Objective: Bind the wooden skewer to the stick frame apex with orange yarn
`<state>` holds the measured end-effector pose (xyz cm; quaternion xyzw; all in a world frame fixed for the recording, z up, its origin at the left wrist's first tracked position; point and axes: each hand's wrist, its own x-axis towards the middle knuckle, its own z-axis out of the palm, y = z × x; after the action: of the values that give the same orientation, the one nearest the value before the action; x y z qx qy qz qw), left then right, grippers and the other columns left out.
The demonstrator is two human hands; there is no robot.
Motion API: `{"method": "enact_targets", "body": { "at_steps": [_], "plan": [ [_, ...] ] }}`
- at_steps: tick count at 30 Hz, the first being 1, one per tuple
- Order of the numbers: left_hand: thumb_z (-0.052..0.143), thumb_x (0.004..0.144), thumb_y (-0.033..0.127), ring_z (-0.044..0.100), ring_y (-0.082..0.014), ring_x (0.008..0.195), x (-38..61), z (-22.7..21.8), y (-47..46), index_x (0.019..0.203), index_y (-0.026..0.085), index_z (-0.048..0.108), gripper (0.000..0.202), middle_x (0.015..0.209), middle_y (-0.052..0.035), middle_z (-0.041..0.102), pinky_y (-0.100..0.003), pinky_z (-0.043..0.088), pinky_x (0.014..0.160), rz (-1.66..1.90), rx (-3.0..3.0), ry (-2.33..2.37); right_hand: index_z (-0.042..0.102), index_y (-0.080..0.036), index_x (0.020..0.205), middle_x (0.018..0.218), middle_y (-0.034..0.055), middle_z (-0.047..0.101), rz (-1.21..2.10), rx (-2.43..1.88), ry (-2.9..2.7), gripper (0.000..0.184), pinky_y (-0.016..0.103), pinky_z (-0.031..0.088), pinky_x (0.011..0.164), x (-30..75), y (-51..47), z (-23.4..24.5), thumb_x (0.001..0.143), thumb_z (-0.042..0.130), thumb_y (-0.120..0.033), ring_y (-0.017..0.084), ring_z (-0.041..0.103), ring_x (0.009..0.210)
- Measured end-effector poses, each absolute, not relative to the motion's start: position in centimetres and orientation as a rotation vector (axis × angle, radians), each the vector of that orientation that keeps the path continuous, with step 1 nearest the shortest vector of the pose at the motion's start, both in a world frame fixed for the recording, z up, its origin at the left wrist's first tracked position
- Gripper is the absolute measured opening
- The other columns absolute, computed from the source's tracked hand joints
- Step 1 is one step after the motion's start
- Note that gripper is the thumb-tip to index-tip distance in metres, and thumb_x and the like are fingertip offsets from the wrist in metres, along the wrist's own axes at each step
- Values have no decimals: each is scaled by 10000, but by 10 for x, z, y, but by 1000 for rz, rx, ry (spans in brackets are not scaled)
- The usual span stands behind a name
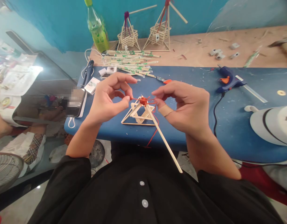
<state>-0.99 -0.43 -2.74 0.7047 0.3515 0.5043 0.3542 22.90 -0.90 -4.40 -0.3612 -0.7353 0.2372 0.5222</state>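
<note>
A small pyramid frame of wooden chopsticks [138, 123] stands on the blue table in front of me. Red yarn [143, 100] is wound around its top, where one long chopstick [165, 140] slants out toward my body. My left hand [110, 98] pinches a strand of the yarn between thumb and forefinger, left of the wound top. On the other side my right hand [184, 105], with a bandage on the thumb, pinches the yarn too. Between the hands the strand looks taut. A loose tail of yarn hangs down past the frame's right side.
Two similar stick frames [128, 37] stand at the back beside a green bottle [96, 31]. Wrapped chopsticks [131, 60] lie piled before them. To the right are a glue gun [229, 79] with its cord and a white jug [274, 124]. A phone [79, 102] lies at left.
</note>
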Motion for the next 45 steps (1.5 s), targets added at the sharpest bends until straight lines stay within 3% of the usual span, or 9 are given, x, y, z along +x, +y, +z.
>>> {"method": "enact_targets", "body": {
  "at_steps": [7, 12, 15, 19, 24, 28, 32, 38, 45],
  "plan": [
    [891, 851, 405, 714, -153, 751, -30, -52, 7, 1041, 267, 678, 317, 817, 13, 673, -299, 616, 683, 1313, 1675, 786, 789, -263, 831, 780, 1, 742, 633, -894, -1720, 137, 365, 559, 700, 236, -6, -57, 818, 729, -140, 185, 676, 744],
    [962, 794, 447, 751, -203, 831, -28, -66, 14, 929, 263, 586, 440, 753, 20, 638, -396, 650, 858, 1320, 1493, 721, 753, -265, 802, 739, 13, 704, 709, -973, -1662, 75, 374, 552, 651, 235, -6, -59, 802, 746, -190, 194, 647, 709],
    [942, 800, 486, 760, -222, 920, -19, -70, 15, 954, 266, 653, 395, 774, 6, 660, -405, 641, 905, 1365, 1502, 710, 715, -248, 789, 757, 20, 695, 750, -970, -1645, 64, 367, 562, 660, 230, -6, -57, 796, 770, -217, 185, 636, 708],
    [802, 886, 342, 698, -187, 843, -8, -67, 11, 904, 260, 812, 85, 869, -44, 730, -354, 597, 770, 1396, 1646, 742, 675, -232, 829, 797, 24, 685, 869, -947, -1613, 105, 344, 563, 654, 225, -5, -55, 859, 774, -254, 168, 635, 705],
    [657, 854, 129, 647, -158, 715, -5, -54, 0, 932, 258, 875, 265, 793, -33, 741, -326, 529, 685, 1365, 1828, 873, 659, -216, 882, 900, 38, 725, 1022, -879, -1525, 125, 334, 593, 719, 221, 0, -56, 930, 741, -297, 159, 684, 774],
    [696, 820, 108, 631, -161, 681, -12, -46, -5, 866, 230, 848, 200, 764, -36, 745, -314, 475, 625, 1315, 1977, 915, 637, -214, 889, 875, 27, 711, 1104, -909, -1466, 178, 318, 592, 697, 217, 5, -61, 943, 750, -341, 147, 678, 745],
    [745, 904, 221, 650, -189, 739, -21, -43, -3, 850, 232, 820, 94, 802, -55, 732, -345, 529, 680, 1188, 2005, 836, 625, -217, 878, 767, 0, 656, 1159, -951, -1412, 210, 289, 555, 635, 211, 8, -66, 950, 752, -368, 132, 637, 672],
    [766, 985, 524, 733, -263, 1152, -15, -64, -2, 838, 249, 771, 312, 1259, -111, 766, -440, 634, 1036, 1272, 1760, 724, 613, -210, 885, 768, -22, 618, 1275, -941, -1416, 306, 232, 335, 469, 210, 10, -71, 957, 769, -463, 60, 412, 519],
    [717, 1024, 543, 789, -247, 1066, -3, -86, -2, 881, 245, 704, 331, 1154, -93, 815, -446, 694, 965, 1367, 1578, 636, 571, -213, 871, 777, -22, 599, 1243, -967, -1427, 308, 249, 409, 569, 210, 7, -68, 969, 736, -454, 80, 455, 590]
  ]
}}
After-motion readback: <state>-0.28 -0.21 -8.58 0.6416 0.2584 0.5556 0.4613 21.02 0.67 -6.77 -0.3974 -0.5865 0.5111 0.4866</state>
